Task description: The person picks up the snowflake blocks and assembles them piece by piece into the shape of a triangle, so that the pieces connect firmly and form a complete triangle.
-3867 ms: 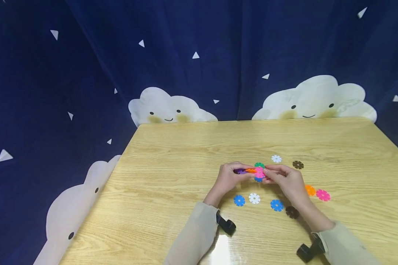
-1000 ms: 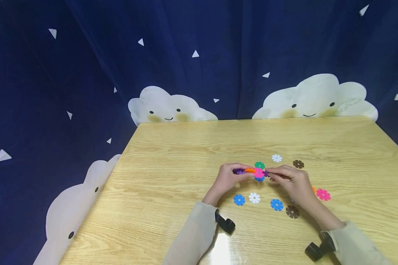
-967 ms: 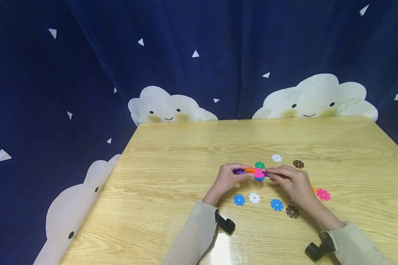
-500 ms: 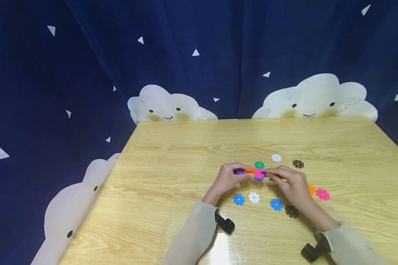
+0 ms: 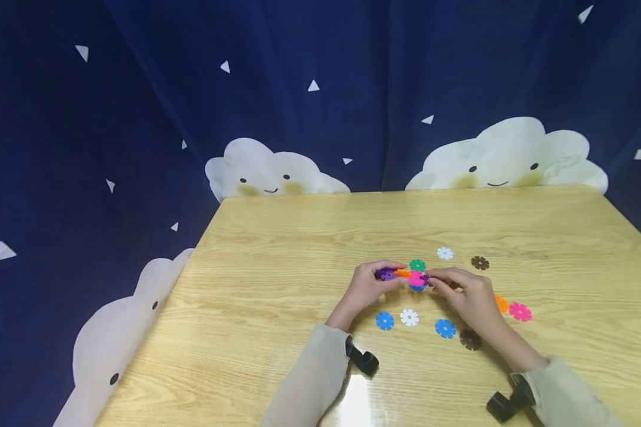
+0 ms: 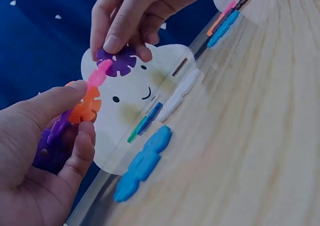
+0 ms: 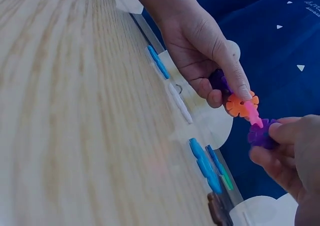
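My left hand (image 5: 367, 283) holds a short chain of notched plastic interlocking discs above the table. In the left wrist view purple (image 6: 52, 143) lies deep in the hand, and an orange disc (image 6: 86, 105) is pinched between thumb and fingers. A pink disc (image 6: 100, 73) stands edge-on beyond the orange one, slotted to it. From the other side my right hand (image 5: 467, 290) pinches a purple disc (image 6: 116, 61) between thumb and fingers. In both wrist views this disc meets the pink one's free edge. The right wrist view shows the same purple disc (image 7: 262, 134) at the chain's end.
Loose discs lie around the hands on the wooden table (image 5: 235, 308): green (image 5: 418, 265), white (image 5: 445, 253), brown (image 5: 479, 263), blue (image 5: 385, 321), orange (image 5: 501, 304) and pink (image 5: 520, 312), among several others. A dark blue curtain (image 5: 299, 35) hangs behind.
Since the earliest frame, a purple disc has come into view in my right hand at the pink disc. Over the last second that hand has shifted slightly left; my left hand stays almost still.
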`<state>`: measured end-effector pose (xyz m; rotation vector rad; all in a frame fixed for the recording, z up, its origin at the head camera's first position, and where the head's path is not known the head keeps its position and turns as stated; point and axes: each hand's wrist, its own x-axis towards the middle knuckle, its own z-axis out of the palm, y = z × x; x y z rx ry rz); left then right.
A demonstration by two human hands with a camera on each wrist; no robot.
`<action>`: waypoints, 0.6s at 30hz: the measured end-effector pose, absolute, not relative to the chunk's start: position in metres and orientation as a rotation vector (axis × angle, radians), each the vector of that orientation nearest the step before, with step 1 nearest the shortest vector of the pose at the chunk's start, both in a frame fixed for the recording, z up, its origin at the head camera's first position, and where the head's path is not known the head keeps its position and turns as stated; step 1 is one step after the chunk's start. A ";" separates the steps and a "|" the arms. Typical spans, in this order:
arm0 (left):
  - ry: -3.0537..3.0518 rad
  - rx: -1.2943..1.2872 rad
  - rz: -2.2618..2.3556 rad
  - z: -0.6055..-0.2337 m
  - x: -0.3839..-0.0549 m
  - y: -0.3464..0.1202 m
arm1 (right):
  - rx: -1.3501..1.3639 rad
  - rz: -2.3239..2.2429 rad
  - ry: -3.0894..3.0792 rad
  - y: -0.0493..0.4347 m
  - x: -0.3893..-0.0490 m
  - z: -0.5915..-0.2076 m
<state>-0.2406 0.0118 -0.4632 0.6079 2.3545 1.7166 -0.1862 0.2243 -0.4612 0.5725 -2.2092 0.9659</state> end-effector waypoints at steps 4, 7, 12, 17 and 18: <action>2.370 0.593 1.715 -0.463 -0.241 0.012 | 0.521 0.916 -2.238 0.223 -0.186 -0.461; 2.345 0.584 1.764 -0.462 -0.240 0.012 | 0.503 0.934 -2.240 0.221 -0.185 -0.460; 2.237 0.525 1.868 -0.460 -0.240 0.012 | 0.479 1.000 -2.231 0.221 -0.184 -0.458; 2.132 0.418 1.925 -0.460 -0.240 0.012 | 0.446 1.057 -2.237 0.221 -0.184 -0.459; 2.113 0.395 1.931 -0.460 -0.240 0.012 | 0.433 1.072 -2.245 0.221 -0.183 -0.460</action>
